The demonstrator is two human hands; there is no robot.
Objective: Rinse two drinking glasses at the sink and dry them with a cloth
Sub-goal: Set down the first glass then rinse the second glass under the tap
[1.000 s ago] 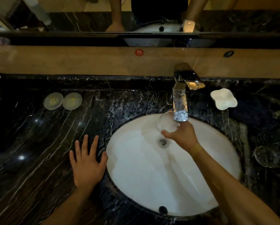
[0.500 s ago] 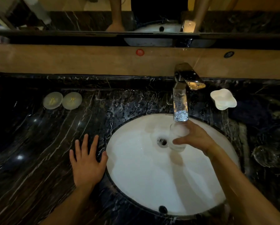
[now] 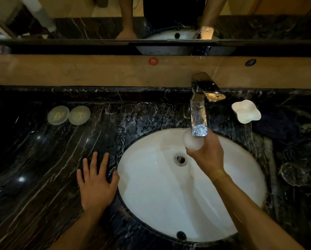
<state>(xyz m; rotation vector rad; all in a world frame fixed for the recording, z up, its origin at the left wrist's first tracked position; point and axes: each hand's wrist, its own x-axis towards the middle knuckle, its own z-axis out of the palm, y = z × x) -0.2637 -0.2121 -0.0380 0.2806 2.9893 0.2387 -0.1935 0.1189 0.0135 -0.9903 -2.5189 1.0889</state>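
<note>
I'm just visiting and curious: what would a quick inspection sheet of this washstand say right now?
Surface: dark veined marble counter, spattered with water drops near the white sink.
Job's things: one drinking glass held under the faucet; second glass on the counter at far right. No drying cloth clearly seen.
Clutter: two round pale discs at left; white lobed dish right of the faucet.
Hands: right hand grips the glass over the basin; left hand rests flat on the counter by the sink rim.
Cables: nothing seen.
Surroundings: mirror above a tan ledge, reflecting arms and basin; dim lighting.
</note>
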